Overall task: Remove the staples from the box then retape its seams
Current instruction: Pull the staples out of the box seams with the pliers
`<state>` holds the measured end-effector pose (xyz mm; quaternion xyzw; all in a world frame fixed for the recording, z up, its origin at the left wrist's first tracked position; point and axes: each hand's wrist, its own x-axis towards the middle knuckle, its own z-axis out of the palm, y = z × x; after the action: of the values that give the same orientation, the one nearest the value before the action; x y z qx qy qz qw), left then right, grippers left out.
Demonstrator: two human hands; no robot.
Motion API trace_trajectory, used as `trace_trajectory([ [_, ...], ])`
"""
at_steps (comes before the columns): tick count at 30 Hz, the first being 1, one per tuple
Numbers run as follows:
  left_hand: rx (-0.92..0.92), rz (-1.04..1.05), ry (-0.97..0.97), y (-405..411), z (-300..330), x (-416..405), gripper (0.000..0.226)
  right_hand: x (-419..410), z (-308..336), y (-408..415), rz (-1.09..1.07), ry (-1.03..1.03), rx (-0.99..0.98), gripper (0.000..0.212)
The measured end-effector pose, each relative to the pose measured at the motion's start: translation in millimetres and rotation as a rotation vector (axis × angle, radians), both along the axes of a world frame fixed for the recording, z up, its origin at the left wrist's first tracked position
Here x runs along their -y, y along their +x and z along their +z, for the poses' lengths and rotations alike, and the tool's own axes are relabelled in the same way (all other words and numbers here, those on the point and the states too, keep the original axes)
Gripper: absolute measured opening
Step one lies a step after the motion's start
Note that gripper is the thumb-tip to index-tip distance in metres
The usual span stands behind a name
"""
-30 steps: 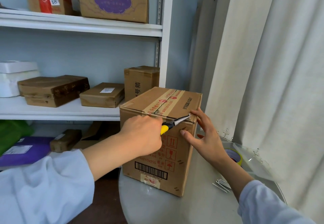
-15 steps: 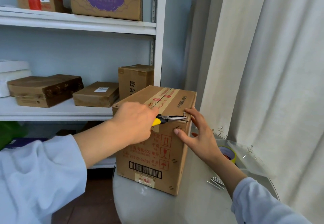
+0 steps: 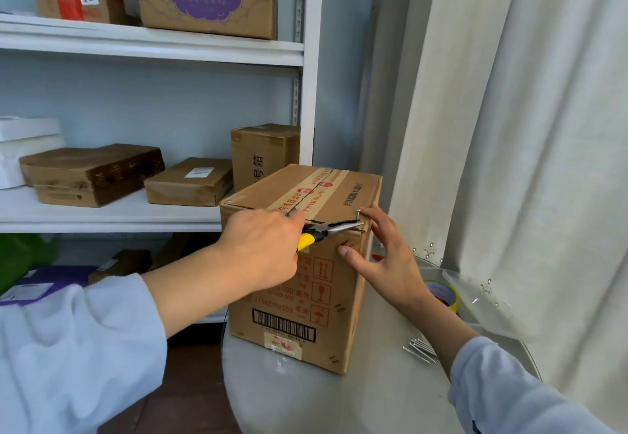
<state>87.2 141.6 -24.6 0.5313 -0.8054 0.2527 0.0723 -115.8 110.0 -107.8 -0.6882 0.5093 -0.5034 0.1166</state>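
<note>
A tall cardboard box (image 3: 299, 297) with red print and a barcode stands on a round white table (image 3: 339, 399). Printed tape runs along its top seam. My left hand (image 3: 261, 250) grips yellow-handled pliers (image 3: 326, 231), whose jaws reach the box's top right front corner at a metal fastener (image 3: 358, 211) sticking up there. My right hand (image 3: 384, 257) rests spread against the box's right front edge, thumb on the front face and fingers near the corner.
Pulled metal fasteners (image 3: 419, 348) lie on the table right of the box. A tape roll (image 3: 441, 294) and a clear plastic tray (image 3: 482, 304) sit at the table's right edge by a curtain. White shelves (image 3: 136, 46) with several cartons stand behind.
The pliers' jaws have shifted slightly right to the box's corner fastener. My right hand stays braced on the box edge. The view has shifted a little.
</note>
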Motion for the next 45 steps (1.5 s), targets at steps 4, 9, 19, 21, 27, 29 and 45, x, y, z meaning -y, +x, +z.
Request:
trace_trajectory([
  [4, 0.117, 0.001, -0.092, -2, 5, 1, 0.038, 0, 0, -1, 0.002, -0.009, -0.005, 0.073],
  [9, 0.097, -0.029, -0.068, 1, 2, 9, 0.038, 1, 0, -1, 0.004, 0.006, 0.001, 0.075],
  [19, -0.099, -0.030, 0.030, 3, -8, 6, 0.039, 3, -1, -1, -0.002, -0.006, -0.002, 0.077],
  [21, -0.104, -0.029, 0.020, 3, -10, 5, 0.039, 2, -1, 0, -0.004, -0.010, -0.007, 0.075],
  [27, -0.018, -0.018, -0.076, 2, -10, 1, 0.036, 0, 0, 0, 0.003, 0.000, 0.004, 0.074],
  [29, 0.053, -0.021, -0.152, 2, -7, 3, 0.037, -2, 1, 1, 0.003, 0.011, 0.007, 0.074],
  [45, -0.102, -0.031, -0.086, 0, 16, -3, 0.033, -10, 14, -10, 0.073, 0.188, -0.087, 0.102],
])
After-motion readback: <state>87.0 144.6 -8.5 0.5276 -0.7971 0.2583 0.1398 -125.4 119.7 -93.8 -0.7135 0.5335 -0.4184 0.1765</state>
